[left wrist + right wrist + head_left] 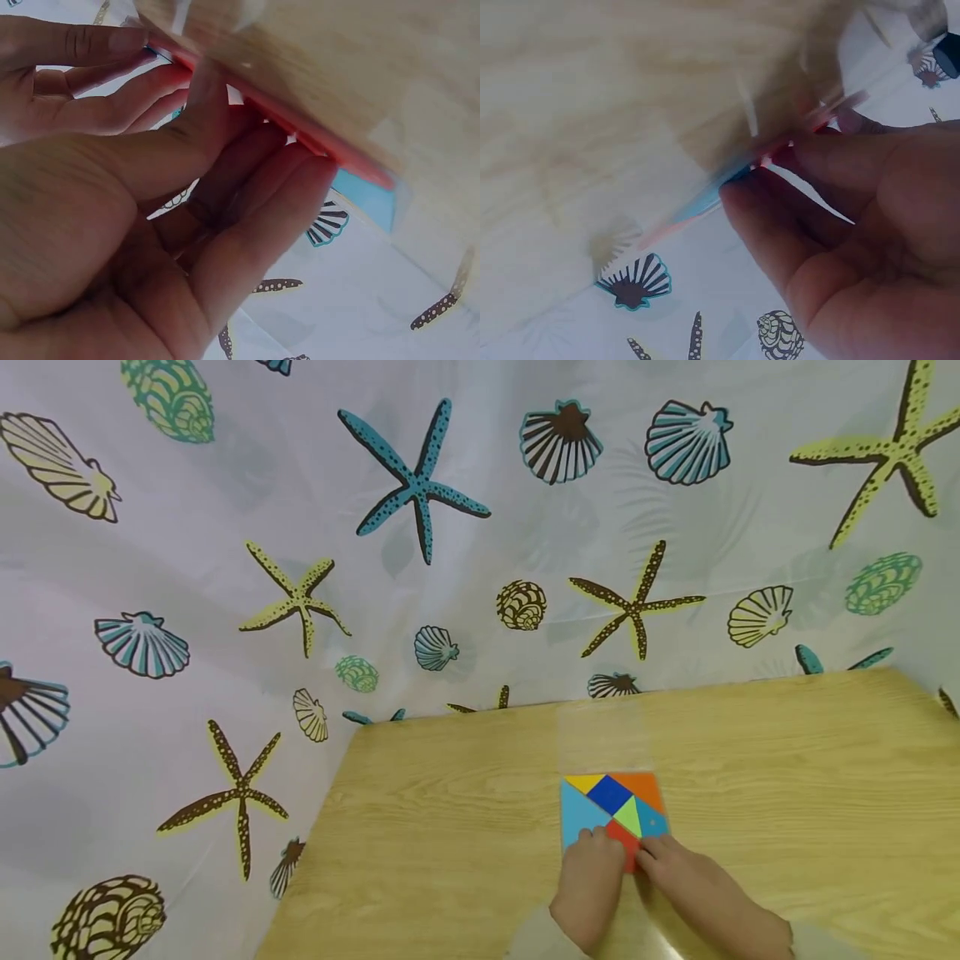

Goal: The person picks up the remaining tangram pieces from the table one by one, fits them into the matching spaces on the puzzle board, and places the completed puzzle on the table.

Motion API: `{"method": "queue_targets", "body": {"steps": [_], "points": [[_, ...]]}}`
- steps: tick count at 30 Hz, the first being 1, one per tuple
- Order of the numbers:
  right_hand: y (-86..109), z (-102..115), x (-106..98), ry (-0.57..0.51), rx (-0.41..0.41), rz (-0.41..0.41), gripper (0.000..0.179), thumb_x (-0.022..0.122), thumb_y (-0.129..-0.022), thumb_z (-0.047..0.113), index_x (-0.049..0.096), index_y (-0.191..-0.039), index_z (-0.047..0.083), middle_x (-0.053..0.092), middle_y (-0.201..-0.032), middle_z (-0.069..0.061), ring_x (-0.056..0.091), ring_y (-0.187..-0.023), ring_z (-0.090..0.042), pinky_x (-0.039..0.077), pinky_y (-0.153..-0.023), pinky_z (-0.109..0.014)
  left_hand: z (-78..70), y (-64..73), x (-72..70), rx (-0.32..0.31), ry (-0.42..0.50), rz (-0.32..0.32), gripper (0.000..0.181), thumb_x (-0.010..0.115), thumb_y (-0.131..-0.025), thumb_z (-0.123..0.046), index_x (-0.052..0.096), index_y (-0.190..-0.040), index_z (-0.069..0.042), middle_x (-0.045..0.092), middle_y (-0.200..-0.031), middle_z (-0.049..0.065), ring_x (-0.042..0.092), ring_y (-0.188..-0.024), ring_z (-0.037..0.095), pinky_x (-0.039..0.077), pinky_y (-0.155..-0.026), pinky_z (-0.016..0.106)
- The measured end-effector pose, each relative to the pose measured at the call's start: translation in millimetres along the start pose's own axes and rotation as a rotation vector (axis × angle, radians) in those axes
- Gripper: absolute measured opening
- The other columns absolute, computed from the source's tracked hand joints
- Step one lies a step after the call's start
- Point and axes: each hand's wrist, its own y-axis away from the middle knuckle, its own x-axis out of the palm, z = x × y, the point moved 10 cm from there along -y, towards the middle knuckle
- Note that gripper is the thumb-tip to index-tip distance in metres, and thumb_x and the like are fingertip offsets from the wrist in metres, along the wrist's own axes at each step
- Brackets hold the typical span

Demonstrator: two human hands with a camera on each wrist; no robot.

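A square of flat coloured tangram pieces lies on the wooden table (435, 810). Its red piece (621, 837) is partly covered by my hands at the near side. With bent fingers, my left hand (592, 878) presses on the light blue triangle (579, 814) and the red piece. My right hand (693, 885) has its fingertips on the blue piece (651, 821) and the red piece, at the near right corner. Beyond them lie a dark blue square (609, 795), a yellow triangle (585, 783), an orange piece (643, 787) and a light green triangle (628, 815).
White cloth (480, 610) printed with shells and starfish hangs behind the table and along its left side. The table's left edge (318, 810) meets the cloth. Wood surface extends on both sides of the pieces.
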Motion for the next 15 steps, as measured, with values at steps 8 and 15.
{"method": "queue_targets", "body": {"steps": [8,15], "points": [[12.5,12,14,0.045,0.003,0.227,0.035,0.06,-0.084,-0.008,0.058,-0.119,-0.009,0.051,-0.124,-0.023,0.049,-0.114,-0.037,0.047,-0.086,-0.041,-7.3,7.1,4.4,0.029,0.011,0.149,0.01,0.064,-0.088,-0.024,0.073,-0.084,-0.026,0.063,-0.078,-0.008,0.058,-0.071,0.007,0.051,-0.058,0.025],[19.9,16,21,0.062,-0.01,0.294,0.042,0.057,-0.09,0.009,0.051,-0.128,-0.007,0.046,-0.133,-0.022,0.042,-0.123,-0.037,0.041,-0.095,-0.045,-12.6,16.2,20.1,0.059,-0.049,0.3,0.028,0.052,-0.095,-0.031,0.065,-0.119,-0.026,0.06,-0.119,-0.008,0.053,-0.112,0.009,0.049,-0.084,0.029]]}}
